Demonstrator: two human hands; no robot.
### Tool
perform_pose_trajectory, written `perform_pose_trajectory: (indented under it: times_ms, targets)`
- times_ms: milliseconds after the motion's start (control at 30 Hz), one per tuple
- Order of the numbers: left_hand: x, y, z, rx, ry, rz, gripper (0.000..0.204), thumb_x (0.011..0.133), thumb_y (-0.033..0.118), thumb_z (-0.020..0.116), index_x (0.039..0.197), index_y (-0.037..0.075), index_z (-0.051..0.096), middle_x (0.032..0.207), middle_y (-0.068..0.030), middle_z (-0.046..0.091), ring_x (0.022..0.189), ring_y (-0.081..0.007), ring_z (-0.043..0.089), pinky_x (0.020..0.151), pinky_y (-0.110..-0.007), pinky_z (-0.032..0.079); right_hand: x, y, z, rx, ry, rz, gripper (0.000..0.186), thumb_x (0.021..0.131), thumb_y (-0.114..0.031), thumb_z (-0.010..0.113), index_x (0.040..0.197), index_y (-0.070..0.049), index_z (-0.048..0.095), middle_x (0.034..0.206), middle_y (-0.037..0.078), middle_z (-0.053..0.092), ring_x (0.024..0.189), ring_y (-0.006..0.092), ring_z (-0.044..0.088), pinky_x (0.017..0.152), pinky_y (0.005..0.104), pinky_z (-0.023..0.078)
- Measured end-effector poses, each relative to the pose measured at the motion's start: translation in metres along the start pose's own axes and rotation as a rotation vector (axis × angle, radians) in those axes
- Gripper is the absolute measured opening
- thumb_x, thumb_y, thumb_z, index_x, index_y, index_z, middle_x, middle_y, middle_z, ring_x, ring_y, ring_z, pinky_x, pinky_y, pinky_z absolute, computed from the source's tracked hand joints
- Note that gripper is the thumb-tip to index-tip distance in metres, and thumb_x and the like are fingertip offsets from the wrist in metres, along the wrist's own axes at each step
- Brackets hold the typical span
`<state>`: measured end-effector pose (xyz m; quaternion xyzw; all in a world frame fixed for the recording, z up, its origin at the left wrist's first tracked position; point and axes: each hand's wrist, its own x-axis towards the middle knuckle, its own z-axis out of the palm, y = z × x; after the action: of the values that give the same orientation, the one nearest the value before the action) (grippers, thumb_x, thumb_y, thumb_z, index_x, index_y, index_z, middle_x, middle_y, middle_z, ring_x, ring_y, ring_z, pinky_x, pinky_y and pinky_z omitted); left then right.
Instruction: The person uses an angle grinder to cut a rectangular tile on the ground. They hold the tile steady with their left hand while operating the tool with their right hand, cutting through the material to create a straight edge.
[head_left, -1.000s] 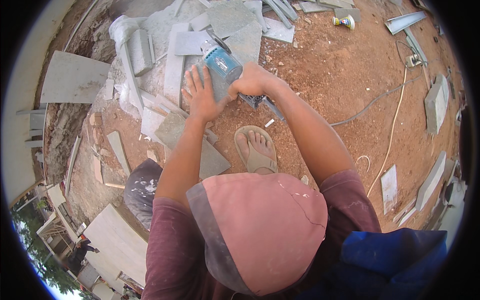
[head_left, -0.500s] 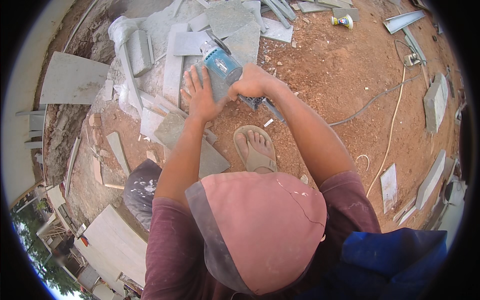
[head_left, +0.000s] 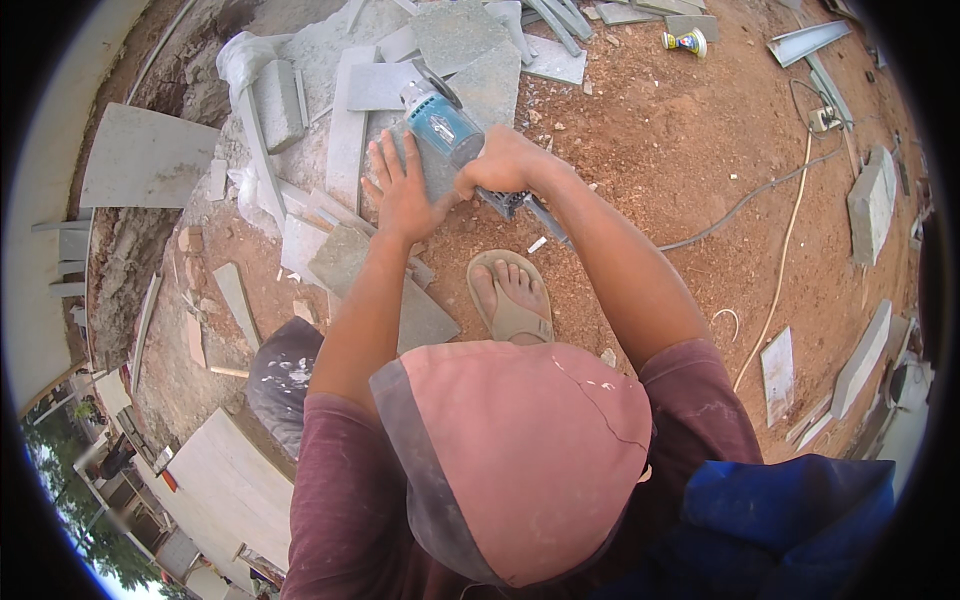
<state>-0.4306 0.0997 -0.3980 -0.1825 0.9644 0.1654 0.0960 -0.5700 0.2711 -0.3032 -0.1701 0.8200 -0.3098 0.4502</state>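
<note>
My right hand [head_left: 505, 163] is wrapped round the rear end of a teal angle grinder [head_left: 441, 126]. The grinder's round disc and guard [head_left: 438, 86] are at its far end, over a grey stone slab [head_left: 437, 172]. Whether the disc touches the stone I cannot tell. My left hand [head_left: 403, 200] lies with fingers spread on the slab, just left of the grinder and holding nothing. Beyond the disc is a small pale tile [head_left: 380, 87] lying across a long narrow stone strip [head_left: 346, 140].
Larger stone slabs [head_left: 462, 38] and offcuts lie beyond and left of my hands. Closer to me is a grey-green slab [head_left: 425, 318], beside my sandalled foot [head_left: 510, 295]. A dark cable [head_left: 720, 220] crosses the dirt toward a socket box [head_left: 824, 119]; a pale cord [head_left: 790, 240] hangs nearby.
</note>
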Motion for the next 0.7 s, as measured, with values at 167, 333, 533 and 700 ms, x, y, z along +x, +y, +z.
perform_pose_trajectory:
  times_ms: [167, 333, 533, 700]
  targets:
    - [0.0, 0.001, 0.0, -0.007, 0.002, 0.0, 0.137, 0.079, 0.06, 0.087, 0.177, 0.01, 0.004, 0.183, -0.0236, -0.009, 0.168, -0.0453, -0.011, 0.125, -0.08, 0.008, 0.001, 0.004, 0.003, -0.002, 0.024, -0.014, 0.044, 0.059, -0.027, 0.088, 0.078, 0.011, 0.076, 0.083, 0.023, 0.076, 0.076, 0.0287, 0.072, 0.071, 0.039, 0.058]
    - [0.0, 0.002, -0.001, -0.011, -0.005, -0.007, 0.138, 0.079, 0.058, 0.088, 0.177, 0.01, 0.004, 0.183, -0.0235, -0.009, 0.168, -0.0451, -0.012, 0.125, -0.079, 0.007, 0.0, 0.005, 0.002, -0.021, -0.016, 0.01, 0.051, 0.06, -0.028, 0.089, 0.086, 0.015, 0.078, 0.094, 0.03, 0.078, 0.086, 0.0351, 0.078, 0.078, 0.0409, 0.061]
    - [0.002, 0.005, -0.004, -0.007, -0.011, -0.044, 0.145, 0.075, 0.064, 0.089, 0.176, 0.008, 0.002, 0.182, -0.0247, -0.009, 0.168, -0.0441, -0.012, 0.125, -0.079, 0.005, 0.001, 0.005, 0.004, -0.017, -0.001, -0.003, 0.05, 0.06, -0.028, 0.09, 0.084, 0.013, 0.078, 0.093, 0.029, 0.078, 0.084, 0.0341, 0.077, 0.077, 0.0404, 0.061]
    - [0.006, 0.014, -0.014, 0.025, -0.058, -0.102, 0.155, 0.07, 0.07, 0.092, 0.174, 0.002, 0.0, 0.181, -0.0275, -0.008, 0.169, -0.0436, -0.01, 0.126, -0.078, 0.004, 0.005, 0.008, 0.006, 0.03, -0.023, 0.006, 0.049, 0.06, -0.028, 0.089, 0.084, 0.014, 0.077, 0.092, 0.028, 0.078, 0.082, 0.0332, 0.076, 0.076, 0.0396, 0.06]
